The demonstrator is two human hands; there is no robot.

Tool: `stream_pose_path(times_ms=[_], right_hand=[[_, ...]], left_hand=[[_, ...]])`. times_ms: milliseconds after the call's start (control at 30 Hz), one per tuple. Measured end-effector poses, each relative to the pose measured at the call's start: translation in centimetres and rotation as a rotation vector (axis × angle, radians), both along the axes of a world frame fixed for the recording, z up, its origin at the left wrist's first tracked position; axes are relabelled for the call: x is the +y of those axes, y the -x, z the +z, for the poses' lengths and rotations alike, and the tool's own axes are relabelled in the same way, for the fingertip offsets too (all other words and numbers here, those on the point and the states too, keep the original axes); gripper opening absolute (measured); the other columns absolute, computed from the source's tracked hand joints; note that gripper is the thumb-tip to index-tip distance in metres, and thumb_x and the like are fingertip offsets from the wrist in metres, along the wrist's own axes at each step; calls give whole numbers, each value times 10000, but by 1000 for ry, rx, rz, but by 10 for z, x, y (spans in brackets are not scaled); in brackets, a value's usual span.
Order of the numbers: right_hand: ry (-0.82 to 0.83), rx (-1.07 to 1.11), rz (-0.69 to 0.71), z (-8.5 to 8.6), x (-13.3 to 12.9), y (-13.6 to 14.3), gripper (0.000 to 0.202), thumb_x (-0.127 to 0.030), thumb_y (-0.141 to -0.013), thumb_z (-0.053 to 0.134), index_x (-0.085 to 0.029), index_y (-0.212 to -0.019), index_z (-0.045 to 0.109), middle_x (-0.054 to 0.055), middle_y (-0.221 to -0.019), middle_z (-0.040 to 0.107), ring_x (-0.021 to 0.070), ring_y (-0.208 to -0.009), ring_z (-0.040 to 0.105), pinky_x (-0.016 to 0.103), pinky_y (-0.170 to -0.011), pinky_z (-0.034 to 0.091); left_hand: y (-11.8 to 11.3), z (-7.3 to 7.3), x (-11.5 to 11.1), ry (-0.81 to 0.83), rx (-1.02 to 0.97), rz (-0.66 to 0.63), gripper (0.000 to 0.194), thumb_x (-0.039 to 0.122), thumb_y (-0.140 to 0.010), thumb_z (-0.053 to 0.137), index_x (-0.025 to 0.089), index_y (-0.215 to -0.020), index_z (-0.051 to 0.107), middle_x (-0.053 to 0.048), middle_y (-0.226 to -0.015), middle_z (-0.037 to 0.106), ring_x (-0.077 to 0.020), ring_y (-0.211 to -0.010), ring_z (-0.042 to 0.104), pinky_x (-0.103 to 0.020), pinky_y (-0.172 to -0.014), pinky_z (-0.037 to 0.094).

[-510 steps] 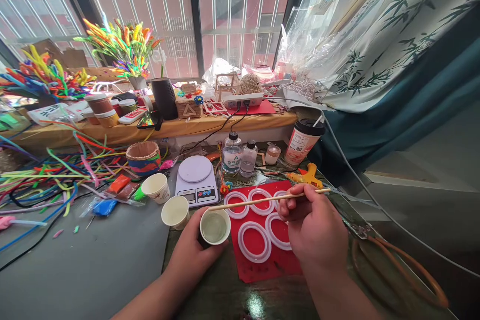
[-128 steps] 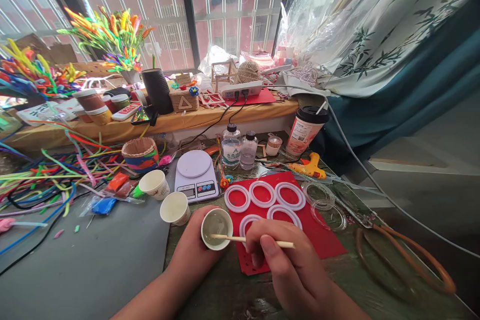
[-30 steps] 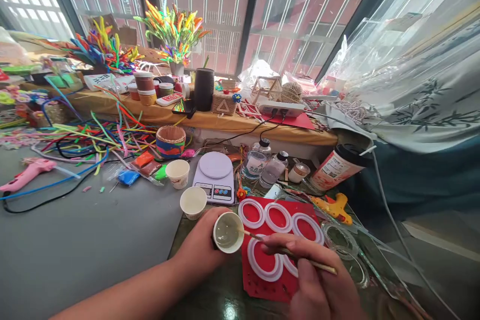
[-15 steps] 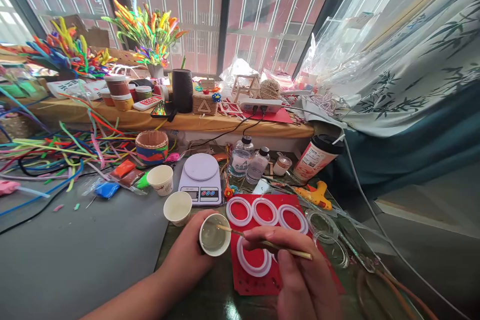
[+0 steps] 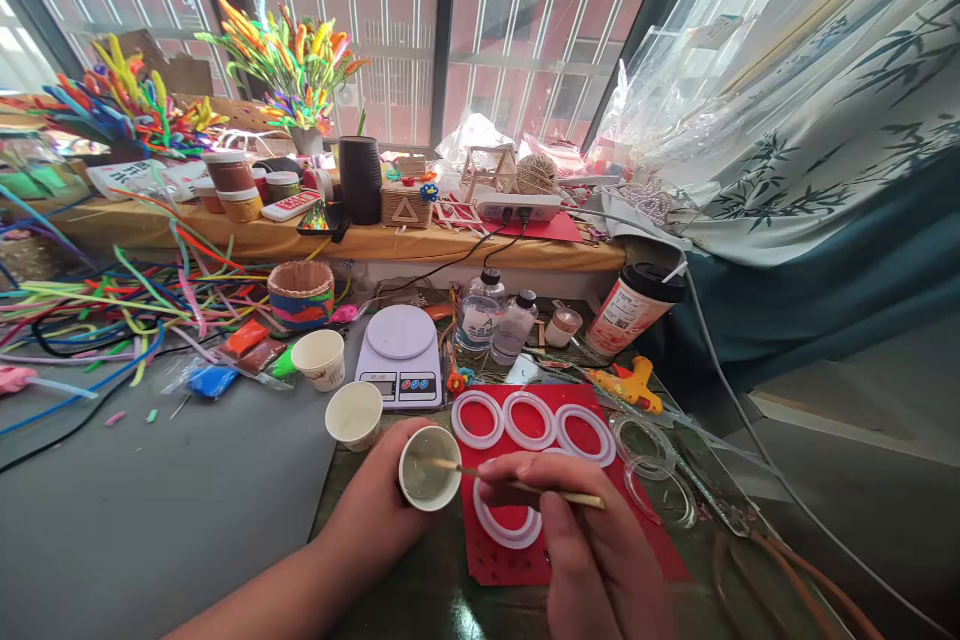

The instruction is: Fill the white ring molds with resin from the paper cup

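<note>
My left hand (image 5: 386,495) is wrapped round a paper cup (image 5: 454,488), its mouth turned toward me, with a cloudy liquid inside. Between the thumb and fingers of my right hand (image 5: 577,520) is a thin wooden stick (image 5: 469,470), its far end dipped into that liquid. Under my right hand lies a red sheet (image 5: 495,565) bearing several white ring moulds (image 5: 528,420); the hand hides part of them. Two more paper cups (image 5: 354,416) stand behind my left hand, beside a white kitchen scale (image 5: 400,345).
Two clear bottles (image 5: 480,320) with black caps stand behind the moulds. To the right are a yellow glue gun (image 5: 637,385), clear rings (image 5: 660,490), scissors (image 5: 780,560) and a large drink cup (image 5: 630,310). Pipe cleaners (image 5: 112,310) clutter the left.
The stick and my right hand have shifted slightly left, with the stick's tip moving within the cup. My left hand keeps the cup in nearly the same place.
</note>
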State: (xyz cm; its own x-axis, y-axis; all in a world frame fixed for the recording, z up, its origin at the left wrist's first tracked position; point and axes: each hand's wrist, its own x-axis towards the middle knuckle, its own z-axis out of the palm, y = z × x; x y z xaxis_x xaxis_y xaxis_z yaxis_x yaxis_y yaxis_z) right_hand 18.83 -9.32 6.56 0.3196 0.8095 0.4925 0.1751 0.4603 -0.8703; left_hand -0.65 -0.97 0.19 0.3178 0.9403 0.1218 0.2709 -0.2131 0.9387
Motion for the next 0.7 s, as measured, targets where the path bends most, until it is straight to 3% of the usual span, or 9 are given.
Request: stream_pose_path(times_ms=[200,300,433,533,633,700], right_hand=[[-29,-32,38,-3,1,-1,259,-291,-1238,537,-339,-1282,788,36,-1161,897,194,-987,901,302,-882,765],[-30,-53,35,-4,1,-3,263,-270,-1242,521,-325,-1246,778,25,-1097,887,167,-944,887,248,-838,748],[-93,-122,2,-5,2,-5,239,-264,-1242,525,-318,-1297,752,39,-1170,889,178,-1015,886,288,-919,752],[-65,-149,43,-6,1,-7,228,-257,-1239,526,-314,-1243,746,15,-1069,884,160,-916,882,239,-825,746],[-96,-192,-12,-7,1,-9,227,-232,-1227,543,-308,-1301,743,27,-1147,888,159,-976,885,251,-899,745],[-92,-190,30,-7,1,-9,245,-233,-1234,519,-313,-1320,735,27,-1174,889,161,-1018,887,261,-929,745]], left_hand=[[0,1,0,5,12,-1,457,278,-816,874,260,-1264,781,-115,-1224,867,-356,-1103,841,-506,-1023,688],[1,1,0,15,18,0,493,291,-814,878,253,-1293,771,-127,-1258,862,-361,-1139,837,-511,-1046,682],[1,3,0,36,15,-10,493,303,-827,866,250,-1308,772,-138,-1291,854,-368,-1183,827,-523,-1081,669],[1,3,0,50,12,-20,480,290,-823,872,250,-1292,776,-130,-1283,852,-362,-1163,826,-522,-1069,672],[0,2,0,45,7,-23,468,272,-828,863,253,-1287,775,-124,-1286,849,-361,-1169,823,-524,-1075,668],[1,2,1,42,8,-20,473,274,-821,867,253,-1284,774,-124,-1278,850,-366,-1163,825,-528,-1070,669]])
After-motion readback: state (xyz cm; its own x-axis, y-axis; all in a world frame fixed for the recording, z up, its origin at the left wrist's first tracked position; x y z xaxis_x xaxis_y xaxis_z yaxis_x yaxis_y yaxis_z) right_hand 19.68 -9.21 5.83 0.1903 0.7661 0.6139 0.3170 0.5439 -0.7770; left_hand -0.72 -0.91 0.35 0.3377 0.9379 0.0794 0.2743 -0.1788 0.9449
